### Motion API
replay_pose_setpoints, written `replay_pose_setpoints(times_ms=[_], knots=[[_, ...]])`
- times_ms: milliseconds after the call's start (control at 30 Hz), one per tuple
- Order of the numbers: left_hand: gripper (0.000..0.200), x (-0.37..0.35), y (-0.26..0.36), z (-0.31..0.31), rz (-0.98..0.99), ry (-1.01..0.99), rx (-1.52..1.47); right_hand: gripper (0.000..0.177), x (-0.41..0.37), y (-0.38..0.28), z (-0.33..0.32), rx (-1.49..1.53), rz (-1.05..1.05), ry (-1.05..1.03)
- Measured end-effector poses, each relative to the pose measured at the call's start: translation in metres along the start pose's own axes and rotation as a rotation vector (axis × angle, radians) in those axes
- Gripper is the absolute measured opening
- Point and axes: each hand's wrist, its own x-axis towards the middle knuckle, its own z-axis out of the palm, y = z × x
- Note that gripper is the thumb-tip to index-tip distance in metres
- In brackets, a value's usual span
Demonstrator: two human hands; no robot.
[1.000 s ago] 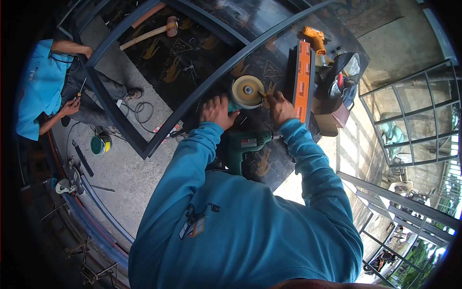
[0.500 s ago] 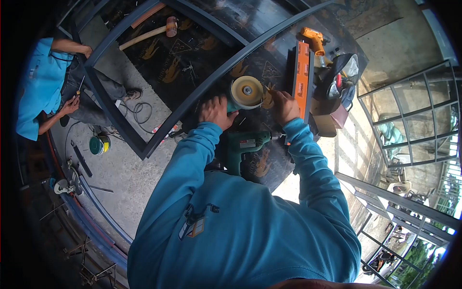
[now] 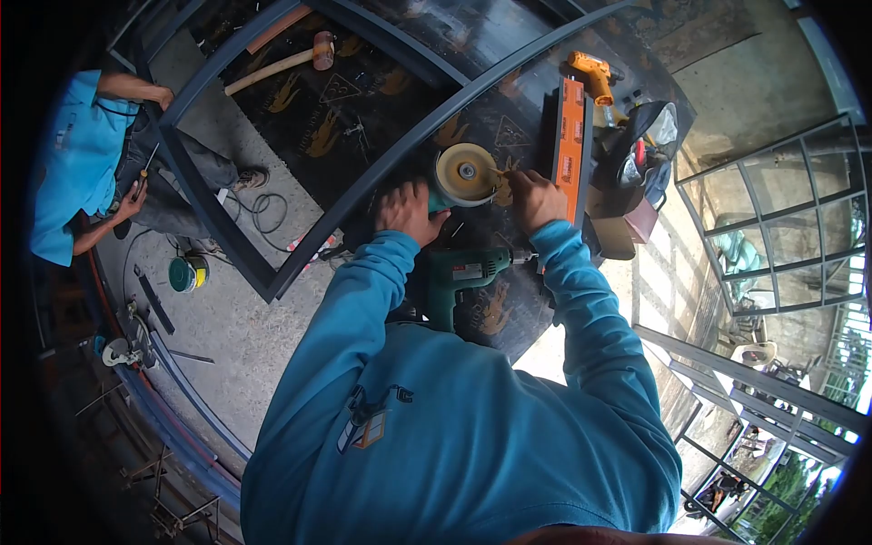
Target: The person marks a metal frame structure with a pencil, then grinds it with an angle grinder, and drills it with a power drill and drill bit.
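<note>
Your left fingers (image 3: 407,193) curl over the grinder (image 3: 440,197), its disc (image 3: 466,173) at your left hand's two o'clock. Your right fingers (image 3: 520,184) pinch a slim piece (image 3: 499,171) by the disc's three-o'clock edge; contact unclear. Green drill (image 3: 447,283) on tabletop (image 3: 527,309), disc's six o'clock.

A black board table (image 3: 395,123) with gold printed emblems carries a dark metal frame (image 3: 222,222), whose near corner juts past the table's edge over the floor. Within the frame's outline lies a wooden-handled mallet (image 3: 322,52). A green drill (image 3: 445,277) lies on its side near the closest edge; whether the grinder (image 3: 466,173) beyond it rests on the board cannot be told. Farther right lie a long orange labelled piece (image 3: 569,145) and a yellow drill (image 3: 592,71). The grey concrete floor (image 3: 259,341) bears a green-and-yellow bucket (image 3: 186,273), looping cable (image 3: 264,221) and a short dark bar (image 3: 156,304).
</note>
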Motion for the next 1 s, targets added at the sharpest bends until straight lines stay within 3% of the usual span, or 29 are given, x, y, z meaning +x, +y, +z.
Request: replay_pose_setpoints(times_ms=[67,267,367,800,867,1000], knots=[[0.068,0.0,0.001,0.0,-0.006,-0.011,0.001,0.034,-0.001,0.001,0.007,0.0,-0.114,0.15],[0.069,-0.001,0.0,0.001,0.0,0.016,-0.003,0.036,-0.004,0.008,0.027,-0.093,-0.161,0.193],[0.069,-0.002,0.0,0.003,0.007,0.025,-0.002,0.04,-0.006,0.005,0.02,-0.123,-0.159,0.099],[0.069,0.001,0.001,0.002,0.001,-0.004,-0.007,0.042,-0.01,0.009,0.019,-0.031,-0.142,0.104],[0.07,0.0,0.001,0.003,-0.001,-0.006,0.002,0.041,-0.011,0.003,0.012,-0.078,-0.079,-0.02],[0.07,0.0,0.0,0.003,0.005,0.001,-0.001,0.043,-0.013,0.01,0.021,-0.056,-0.096,-0.015]])
